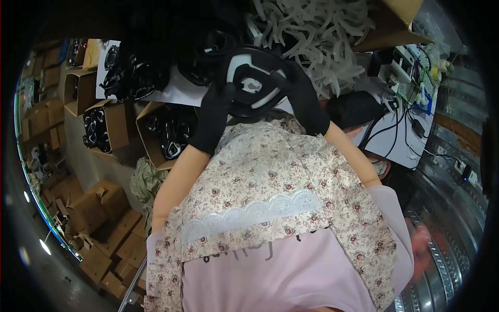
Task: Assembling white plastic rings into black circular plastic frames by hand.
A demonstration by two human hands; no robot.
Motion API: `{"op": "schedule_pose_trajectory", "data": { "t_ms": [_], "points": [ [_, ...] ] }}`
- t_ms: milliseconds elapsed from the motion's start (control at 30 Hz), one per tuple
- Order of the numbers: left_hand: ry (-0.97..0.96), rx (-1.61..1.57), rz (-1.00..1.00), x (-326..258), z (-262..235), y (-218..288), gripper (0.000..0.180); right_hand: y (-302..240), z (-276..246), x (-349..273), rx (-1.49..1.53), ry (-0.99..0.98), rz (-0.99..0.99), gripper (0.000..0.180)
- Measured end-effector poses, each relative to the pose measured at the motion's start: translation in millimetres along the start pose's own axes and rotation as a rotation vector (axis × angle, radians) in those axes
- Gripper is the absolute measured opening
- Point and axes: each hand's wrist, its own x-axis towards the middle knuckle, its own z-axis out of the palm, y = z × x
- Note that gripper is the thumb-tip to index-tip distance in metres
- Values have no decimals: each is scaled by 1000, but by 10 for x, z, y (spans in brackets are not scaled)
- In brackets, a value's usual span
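Head view: a person in a floral apron [280, 177] over a pale pink top works at a white tabletop [176, 93], both forearms reaching up from the lower edge of the picture.
Round part: a black disc-shaped piece with white curved inserts [254, 83], hard and moulded-looking, is raised just above the apron's upper edge and tilted face-on to the camera, seemingly so its face can be looked over.
Left hand: the left hand [213, 122], in a black fabric glove, is closed on the disc's left rim, fingers wrapped round the edge.
Right hand: the right hand [306, 104], also black-gloved, grips the disc's right rim; with a hand on each side the part is held steady between them.
White strips: a loose heap of pale, curved, rubbery-looking strips [312, 31] lies on the tabletop beyond the disc, up and to its right, within arm's reach.
Cardboard boxes: open brown cartons [156, 135] stand left of the disc and lower, filled with black-and-white parts of the same kind, apparently sorted by the box.
Black pile: more dark parts [135, 73] are heaped on the tabletop to the disc's upper left; single pieces cannot be made out.
Cables and electronics: black leads [400, 119] and small devices sit on the tabletop's far right, well apart from the disc.
Flattened cartons: folded cardboard [104, 229] is stacked on the floor, far below and left of the disc.
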Motion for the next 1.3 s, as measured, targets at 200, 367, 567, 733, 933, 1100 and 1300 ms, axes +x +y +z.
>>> {"op": "schedule_pose_trajectory", "data": {
  "t_ms": [200, 367, 567, 733, 933, 1100, 1300],
  "points": [
    [-93, 671, 404, -138, 66, 519, 45, -377, -61, 294, -568, -288, -515, 71],
    [-175, 835, 463, -220, -49, 444, 44, -330, 73, 295, -399, -550, -292, 68],
    [-226, 920, 571, -357, -27, 475, 39, -369, 85, 231, -604, -584, -421, 45],
    [-88, 817, 289, -377, -14, 410, 33, -282, 92, 178, -456, -592, -82, 31],
    [-90, 829, 486, -125, -131, 210, 38, -188, 55, 106, -569, -435, -385, 26],
    [-20, 589, 571, 101, 41, 408, 37, -84, -2, 212, -373, -296, -362, 20],
    [2, 346, 136, -136, -37, 143, 52, 149, -20, 168, -567, -48, -379, 71]
  ]
}}
